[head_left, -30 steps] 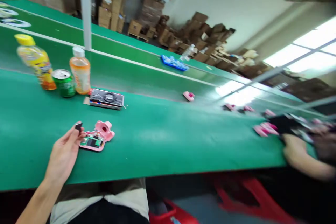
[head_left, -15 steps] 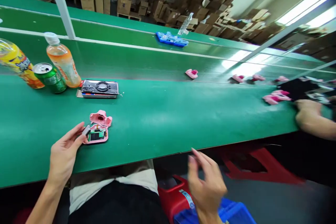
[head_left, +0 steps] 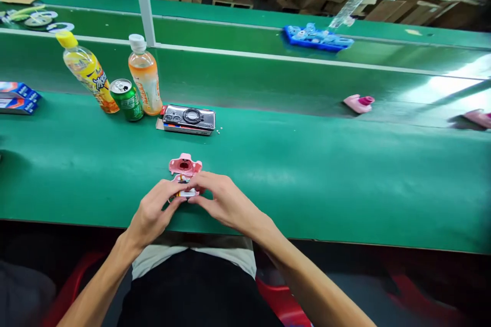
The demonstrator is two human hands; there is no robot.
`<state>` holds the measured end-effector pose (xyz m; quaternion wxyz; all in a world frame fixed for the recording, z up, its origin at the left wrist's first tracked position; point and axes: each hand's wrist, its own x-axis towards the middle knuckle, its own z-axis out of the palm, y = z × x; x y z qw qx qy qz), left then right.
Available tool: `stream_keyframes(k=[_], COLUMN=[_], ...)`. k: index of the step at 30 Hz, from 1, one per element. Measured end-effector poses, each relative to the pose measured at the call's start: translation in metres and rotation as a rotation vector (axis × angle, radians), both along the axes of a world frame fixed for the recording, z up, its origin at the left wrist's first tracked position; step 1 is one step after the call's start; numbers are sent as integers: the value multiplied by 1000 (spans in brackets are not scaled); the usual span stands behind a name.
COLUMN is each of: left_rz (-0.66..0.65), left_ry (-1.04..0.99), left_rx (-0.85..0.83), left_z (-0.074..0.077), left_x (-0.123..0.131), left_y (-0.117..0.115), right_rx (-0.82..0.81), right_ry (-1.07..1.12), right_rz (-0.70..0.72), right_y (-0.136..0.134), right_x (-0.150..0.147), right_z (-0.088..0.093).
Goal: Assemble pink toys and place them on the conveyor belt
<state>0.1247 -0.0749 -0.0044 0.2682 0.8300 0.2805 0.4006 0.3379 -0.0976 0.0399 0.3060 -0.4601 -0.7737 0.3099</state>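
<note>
A small pink toy shell [head_left: 185, 166] with its inner circuit board showing lies on the green table [head_left: 307, 179] near the front edge. My left hand [head_left: 153, 212] and my right hand [head_left: 220, 202] meet over its near end, fingers pinched on the shell and a small part at the board. The board itself is mostly hidden by my fingers.
Behind the toy lie a black phone-like box [head_left: 188, 119], a green can [head_left: 127, 99], an orange-drink bottle [head_left: 144, 75] and a yellow-capped bottle [head_left: 87, 70]. Pink shells [head_left: 358, 102] sit on the belt to the right, a blue tray [head_left: 316, 39] farther back, small boxes [head_left: 17, 97] far left.
The view has swung left and down. My right hand came up from below the table to join my left hand on the pink toy; the small dark part is now at the board.
</note>
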Motion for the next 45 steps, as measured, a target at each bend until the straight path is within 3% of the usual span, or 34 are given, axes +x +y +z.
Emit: stream_keyframes(k=[3, 6, 9, 15, 26, 31, 34, 36, 41, 45], left_rz=[11, 190, 299, 357, 366, 364, 314, 234, 134, 124], left_ry=[8, 142, 297, 226, 283, 311, 313, 329, 387, 440], left_rx=[5, -2, 4, 60, 169, 204, 150, 84, 120, 190], left_z=[-5, -8, -9, -17, -18, -18, -14, -11, -15, -17], left_x=[-2, -3, 2, 15, 15, 16, 15, 12, 2, 1], left_y=[-2, -7, -12, -16, -17, -17, -17, -17, -20, -20], right_rx=[-42, -27, 24, 81, 94, 79, 131, 199, 372, 380], right_ry=[104, 132, 123, -5, -209, -354, -538, -607, -488, -412], right_rz=[-78, -98, -60, 47, 74, 151, 212, 180, 115, -66], right_y=[-4, -7, -8, -6, 5, 7, 4, -2, -16, -24], right_x=[2, 7, 12, 17, 20, 15, 11, 10, 15, 16], right_z=[-2, -9, -18, -25, -28, -15, -4, -5, -40, -69])
